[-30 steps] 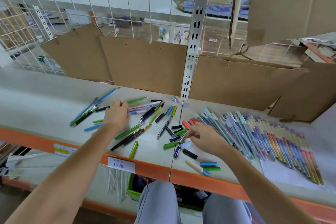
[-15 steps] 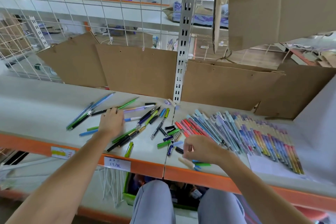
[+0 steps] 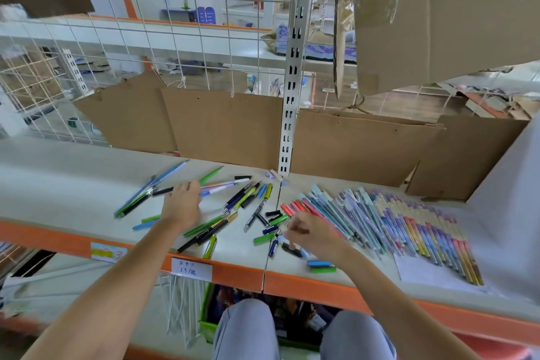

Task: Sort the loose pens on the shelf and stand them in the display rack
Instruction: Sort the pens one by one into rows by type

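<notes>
Under the left hand [image 3: 181, 204], flat and open, loose pens [image 3: 233, 207] stay scattered; right hand [image 3: 311, 232] has curled, grip unclear, beside sorted row [image 3: 394, 222]. Sorting ongoing, nothing racked.

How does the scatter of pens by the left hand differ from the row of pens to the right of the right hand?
The loose pens lie criss-crossed at many angles with bare shelf between them; the packed row lies parallel, edge to edge, fanned along the shelf. The loose ones are mostly green, blue and black; the row runs red, pale blue, purple, yellow. Both lie flat, none standing.
</notes>
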